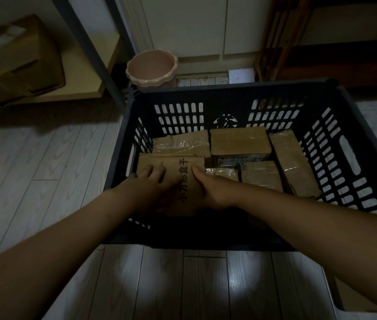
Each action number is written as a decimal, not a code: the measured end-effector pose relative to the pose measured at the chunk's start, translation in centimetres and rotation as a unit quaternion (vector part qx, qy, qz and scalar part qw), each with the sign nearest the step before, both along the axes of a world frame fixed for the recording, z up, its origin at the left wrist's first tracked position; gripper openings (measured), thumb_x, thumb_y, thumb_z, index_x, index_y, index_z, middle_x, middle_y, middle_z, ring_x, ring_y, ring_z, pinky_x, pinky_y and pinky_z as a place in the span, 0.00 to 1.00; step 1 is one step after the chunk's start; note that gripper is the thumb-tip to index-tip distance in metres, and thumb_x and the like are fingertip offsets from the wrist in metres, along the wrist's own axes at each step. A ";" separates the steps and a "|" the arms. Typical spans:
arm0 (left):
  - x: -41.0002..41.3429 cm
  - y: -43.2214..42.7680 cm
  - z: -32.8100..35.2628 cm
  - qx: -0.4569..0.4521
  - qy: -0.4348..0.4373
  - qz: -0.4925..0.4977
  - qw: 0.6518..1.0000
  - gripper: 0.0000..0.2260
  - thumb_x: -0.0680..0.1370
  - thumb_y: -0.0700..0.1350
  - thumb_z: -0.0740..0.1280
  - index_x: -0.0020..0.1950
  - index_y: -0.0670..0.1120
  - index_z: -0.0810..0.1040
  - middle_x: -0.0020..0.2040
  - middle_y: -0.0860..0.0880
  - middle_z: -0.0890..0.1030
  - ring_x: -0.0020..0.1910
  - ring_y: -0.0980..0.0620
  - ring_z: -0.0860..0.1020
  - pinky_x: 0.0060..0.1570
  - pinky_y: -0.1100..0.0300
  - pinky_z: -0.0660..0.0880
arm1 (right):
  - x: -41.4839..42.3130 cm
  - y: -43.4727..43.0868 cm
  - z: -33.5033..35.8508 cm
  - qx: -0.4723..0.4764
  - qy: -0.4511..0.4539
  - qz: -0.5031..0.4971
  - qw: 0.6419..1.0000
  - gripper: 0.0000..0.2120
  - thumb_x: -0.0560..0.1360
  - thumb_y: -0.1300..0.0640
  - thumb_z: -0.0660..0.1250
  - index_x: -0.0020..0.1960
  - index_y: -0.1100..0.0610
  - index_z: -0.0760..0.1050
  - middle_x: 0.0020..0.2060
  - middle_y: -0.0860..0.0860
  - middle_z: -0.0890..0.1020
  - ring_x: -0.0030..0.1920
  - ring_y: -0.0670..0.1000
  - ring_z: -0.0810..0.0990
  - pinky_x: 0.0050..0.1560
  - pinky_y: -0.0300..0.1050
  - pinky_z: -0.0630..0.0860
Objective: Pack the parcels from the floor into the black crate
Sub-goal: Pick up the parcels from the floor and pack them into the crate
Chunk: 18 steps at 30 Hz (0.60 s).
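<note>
The black crate (233, 88) stands on the floor in front of me, with several brown taped parcels inside. Both hands reach over its near wall onto a flat cardboard parcel (182, 174) printed with black characters, at the crate's near left. My left hand (152, 183) lies on the parcel's left part with its fingers spread over the top. My right hand (215, 190) grips the parcel's right edge, thumb on top. A taller box (239, 140) and a long parcel (291, 158) fill the crate's right side.
A pink bucket (151, 68) stands just behind the crate's far left corner. A big cardboard box (18, 58) sits on a low wooden shelf at the left beside a metal frame leg. A wooden rack stands at the far right. Another box edge (353, 296) shows at the bottom right.
</note>
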<state>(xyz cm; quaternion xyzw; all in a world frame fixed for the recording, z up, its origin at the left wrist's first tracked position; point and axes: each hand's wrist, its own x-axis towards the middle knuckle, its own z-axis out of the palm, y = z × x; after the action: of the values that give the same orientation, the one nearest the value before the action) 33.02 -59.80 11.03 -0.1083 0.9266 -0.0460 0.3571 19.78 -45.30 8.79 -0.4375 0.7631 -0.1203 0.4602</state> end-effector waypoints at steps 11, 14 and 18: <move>-2.6 -2.3 -0.5 0.065 0.041 0.094 0.993 0.50 0.65 0.74 0.62 0.72 0.63 0.31 0.75 0.45 0.30 0.74 0.38 0.32 0.73 0.38 0.42 | -2.1 -0.5 -0.3 -0.038 -0.098 -0.117 0.988 0.50 0.73 0.59 0.71 0.77 0.48 0.36 0.67 0.56 0.71 0.57 0.48 0.70 0.53 0.43 0.69; -2.9 -1.9 -1.7 0.042 0.043 0.116 0.991 0.54 0.63 0.76 0.62 0.73 0.59 0.29 0.77 0.41 0.37 0.75 0.37 0.39 0.73 0.41 0.42 | -1.5 -0.7 -0.6 -0.025 -0.122 -0.130 0.984 0.44 0.76 0.58 0.67 0.78 0.54 0.39 0.70 0.55 0.68 0.64 0.50 0.69 0.55 0.39 0.66; -3.5 -1.9 -1.6 0.039 0.072 0.124 0.989 0.47 0.69 0.70 0.63 0.76 0.57 0.37 0.77 0.41 0.51 0.74 0.38 0.53 0.73 0.42 0.49 | -1.0 -1.3 -1.2 -0.037 -0.136 -0.169 0.975 0.40 0.75 0.55 0.69 0.78 0.49 0.49 0.69 0.53 0.69 0.68 0.54 0.70 0.60 0.45 0.70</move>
<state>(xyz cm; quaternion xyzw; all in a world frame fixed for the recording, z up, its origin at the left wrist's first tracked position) 29.50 -61.69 9.47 -0.2116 0.9305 0.0431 0.2960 18.77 -46.61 7.55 -0.2988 0.7511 -0.2831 0.5162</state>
